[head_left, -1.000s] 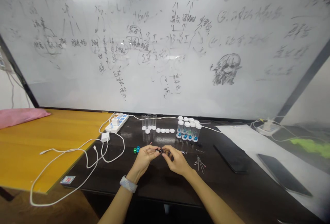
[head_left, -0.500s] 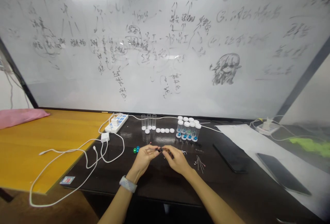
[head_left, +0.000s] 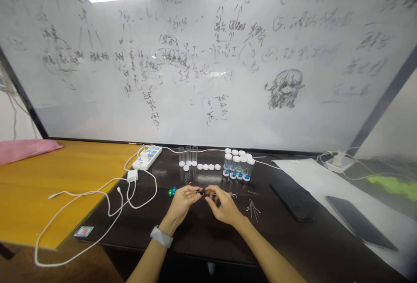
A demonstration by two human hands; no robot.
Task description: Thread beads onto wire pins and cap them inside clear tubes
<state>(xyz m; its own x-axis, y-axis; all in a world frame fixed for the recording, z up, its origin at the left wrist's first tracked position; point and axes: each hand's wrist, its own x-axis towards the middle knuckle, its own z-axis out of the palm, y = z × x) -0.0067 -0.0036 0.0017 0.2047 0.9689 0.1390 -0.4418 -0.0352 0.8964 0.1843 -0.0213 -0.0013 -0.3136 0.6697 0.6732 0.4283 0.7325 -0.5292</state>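
Observation:
My left hand [head_left: 183, 198], with a pale band on its wrist, pinches a small dark piece [head_left: 200, 192] between thumb and fingertips. The piece is too small to make out fully. My right hand [head_left: 224, 204] is at its right end, thumb parted from the forefinger, and whether a fingertip touches the piece cannot be seen. Beside my left hand lie a green ball [head_left: 170, 192] and a blue ball [head_left: 174, 190], both shiny. Thin metal pins [head_left: 253, 210] with small coloured ends lie right of my right hand, and more pale pins [head_left: 232, 195] show just behind it.
Clear tubes [head_left: 188, 156] and a row of white caps [head_left: 209, 167] stand behind my hands. Capped tubes [head_left: 239, 168] with blue pieces are to their right. A dark phone [head_left: 289, 200] lies at right. White cables [head_left: 110, 204] loop at left from a power strip [head_left: 148, 157].
My right thumb has dropped away from the dark piece, widening the gap to the forefinger. My left hand keeps its pinch. The view has tilted slightly.

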